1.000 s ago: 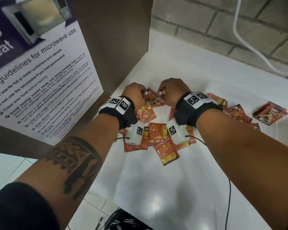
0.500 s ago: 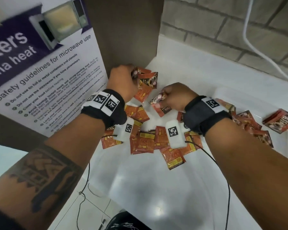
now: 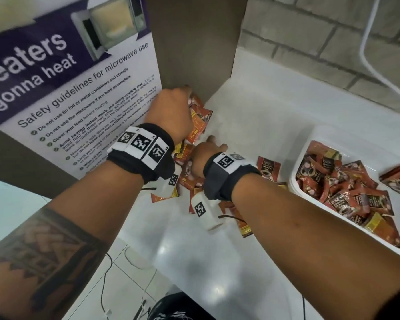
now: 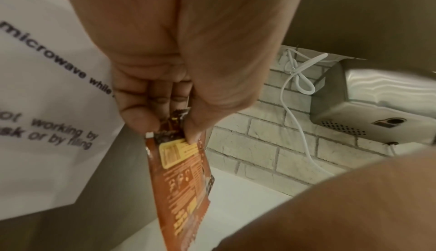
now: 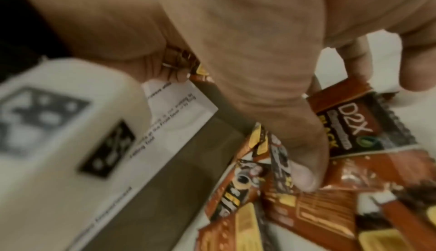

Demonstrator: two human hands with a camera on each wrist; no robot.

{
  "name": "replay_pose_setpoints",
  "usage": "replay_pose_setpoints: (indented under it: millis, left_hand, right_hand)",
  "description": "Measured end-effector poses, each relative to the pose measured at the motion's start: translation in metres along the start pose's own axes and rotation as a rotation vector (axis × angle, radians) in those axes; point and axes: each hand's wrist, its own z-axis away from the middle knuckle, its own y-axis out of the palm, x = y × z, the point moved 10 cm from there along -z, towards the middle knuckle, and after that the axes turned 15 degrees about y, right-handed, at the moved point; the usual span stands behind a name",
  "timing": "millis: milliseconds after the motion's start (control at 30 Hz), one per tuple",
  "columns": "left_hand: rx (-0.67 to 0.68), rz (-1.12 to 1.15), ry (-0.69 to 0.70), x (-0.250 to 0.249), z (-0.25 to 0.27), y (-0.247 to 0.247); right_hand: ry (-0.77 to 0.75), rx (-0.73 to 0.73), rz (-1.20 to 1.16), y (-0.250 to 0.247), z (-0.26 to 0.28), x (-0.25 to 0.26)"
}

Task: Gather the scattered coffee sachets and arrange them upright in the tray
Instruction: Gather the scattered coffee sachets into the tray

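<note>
Orange sachets (image 4: 181, 186) pinched in left hand (image 3: 171, 112) fingers (image 4: 139, 117), lifted beside poster (image 3: 79, 93) | right hand (image 3: 206, 158) fingers (image 5: 304, 176) spread, touching loose pile (image 3: 189, 179) on white tabletop (image 3: 263, 112) | 1 sachet (image 3: 268, 168) lies between pile and tray (image 3: 293, 179) | tray at right holds jumbled, flat-lying heap (image 3: 346, 188).
</note>
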Motion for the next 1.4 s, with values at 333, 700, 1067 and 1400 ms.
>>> replay_pose_setpoints:
  millis: [333,700,1067,1400]
  left_hand:
    - [0.019,-0.003,0.000,0.002,-0.004,0.006]
    - [-0.047,0.107,0.039,-0.027,-0.023,0.008]
    - [0.094,0.476,0.103,-0.168,-0.049,0.070]
    - [0.336,0.504,0.085,-0.225,-0.039,0.146]
  right_hand:
    - [0.043,-0.045,-0.317,-0.021,-0.001,-0.018]
    - [-0.054,-0.237,-0.487,-0.095,0.036,-0.127]
    - [0.346,-0.350,-0.417,-0.107,0.052,-0.341]
    - [0.407,-0.232,-0.574,-0.051,0.040,-0.383]
